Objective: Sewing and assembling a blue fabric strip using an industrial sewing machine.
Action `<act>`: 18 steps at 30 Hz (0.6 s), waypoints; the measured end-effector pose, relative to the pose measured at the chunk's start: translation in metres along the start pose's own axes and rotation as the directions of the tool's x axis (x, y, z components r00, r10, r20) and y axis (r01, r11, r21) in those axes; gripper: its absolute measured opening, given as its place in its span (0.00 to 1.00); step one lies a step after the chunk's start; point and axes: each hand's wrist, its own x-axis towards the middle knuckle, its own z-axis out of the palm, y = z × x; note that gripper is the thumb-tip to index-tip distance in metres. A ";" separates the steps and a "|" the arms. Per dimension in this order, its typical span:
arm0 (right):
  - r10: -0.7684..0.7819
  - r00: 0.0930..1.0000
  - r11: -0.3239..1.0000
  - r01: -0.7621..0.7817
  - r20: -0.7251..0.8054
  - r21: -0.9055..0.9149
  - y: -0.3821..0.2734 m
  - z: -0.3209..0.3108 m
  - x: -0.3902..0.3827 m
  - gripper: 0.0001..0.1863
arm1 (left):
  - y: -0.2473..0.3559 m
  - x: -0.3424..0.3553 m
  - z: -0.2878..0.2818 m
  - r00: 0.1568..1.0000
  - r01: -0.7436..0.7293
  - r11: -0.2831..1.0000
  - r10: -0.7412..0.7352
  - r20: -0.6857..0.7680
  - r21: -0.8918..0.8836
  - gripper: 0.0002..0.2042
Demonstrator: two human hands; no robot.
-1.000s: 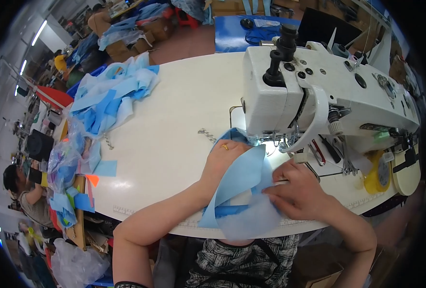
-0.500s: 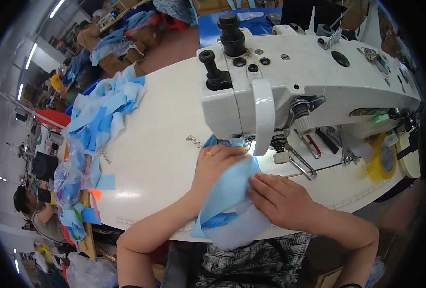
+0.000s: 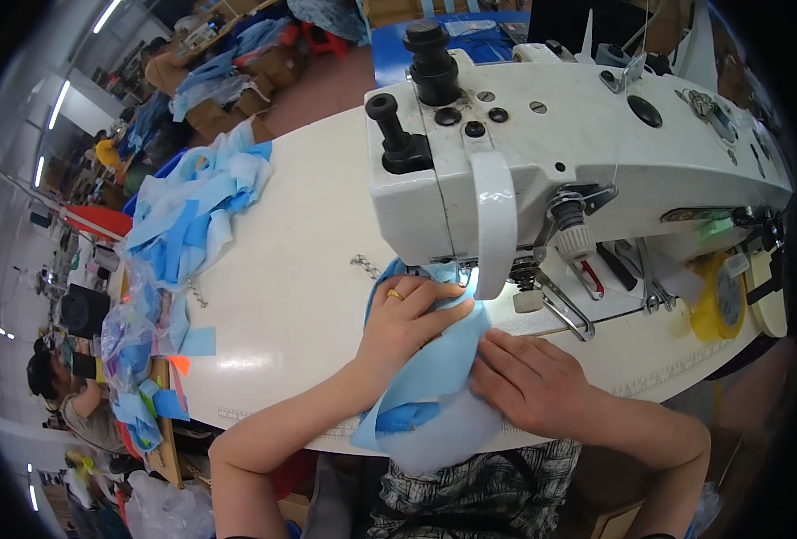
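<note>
Light blue fabric (image 3: 425,370) lies under the presser foot (image 3: 465,273) of a white sewing machine (image 3: 443,211) and drapes over the table's near edge. Soft white material (image 3: 443,438) hangs from its lower end, and a darker blue layer (image 3: 407,417) peeks out below. My left hand (image 3: 402,321), a ring on one finger, presses on the fabric with fingers stretched and apart, their tips close to the lit needle area. On the fabric's right edge rests my right hand (image 3: 528,377), fingers extended and lying flat; its thumb is hidden.
Blue and white fabric pieces (image 3: 196,211) are heaped at the table's left. Right of the needle lie a red-handled tool (image 3: 590,280), wrenches (image 3: 653,283) and a yellow tape roll (image 3: 720,298). A twisted cord (image 3: 363,264) sits left of the foot. Another person (image 3: 79,395) works at far left.
My left hand's fingers have spread apart on the fabric. The right hand has shifted slightly right, and the fabric's lower end has moved a little toward me.
</note>
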 end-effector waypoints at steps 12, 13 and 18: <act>-0.013 0.998 0.990 0.004 0.065 0.140 -0.007 0.002 0.008 0.19 | -0.026 0.003 -0.011 0.985 -0.134 0.989 0.141 0.096 -0.069 0.26; 0.002 0.998 0.989 -0.011 0.063 0.150 -0.007 0.002 0.008 0.19 | -0.021 0.003 -0.010 0.989 -0.110 0.992 0.115 0.092 -0.058 0.26; 0.012 0.997 0.983 -0.026 0.077 0.181 -0.006 0.001 0.009 0.20 | -0.017 -0.003 -0.005 0.993 -0.098 0.995 0.099 0.068 -0.016 0.28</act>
